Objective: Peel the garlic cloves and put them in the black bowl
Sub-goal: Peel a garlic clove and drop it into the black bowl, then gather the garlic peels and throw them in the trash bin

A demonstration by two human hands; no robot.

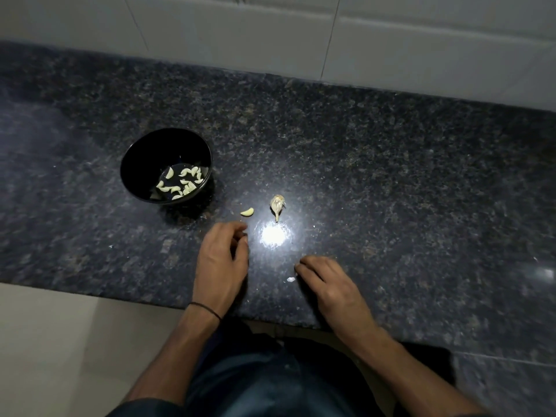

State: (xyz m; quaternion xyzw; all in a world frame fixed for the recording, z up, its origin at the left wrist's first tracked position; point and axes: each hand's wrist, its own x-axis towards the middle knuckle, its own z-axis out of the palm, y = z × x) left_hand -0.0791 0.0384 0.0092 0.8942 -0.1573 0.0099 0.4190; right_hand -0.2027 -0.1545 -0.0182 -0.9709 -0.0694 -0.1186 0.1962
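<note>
While bare, crescent clove [247, 211] on granite [391, 176]

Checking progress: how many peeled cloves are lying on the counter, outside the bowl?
1: a peeled clove on the counter, just right of the black bowl, beyond the left hand, which might hide another.

You face a dark, speckled stone counter [391, 164] that runs across the whole view, and its polished top throws back one bright round glare [273, 234] near the front edge. Behind it the wall [240, 31] is clad in large pale tiles with thin dark joints, and it looks grey in the dim light. Past the counter's front edge, at your lower left, you can see a pale tiled floor [60, 341].
</note>
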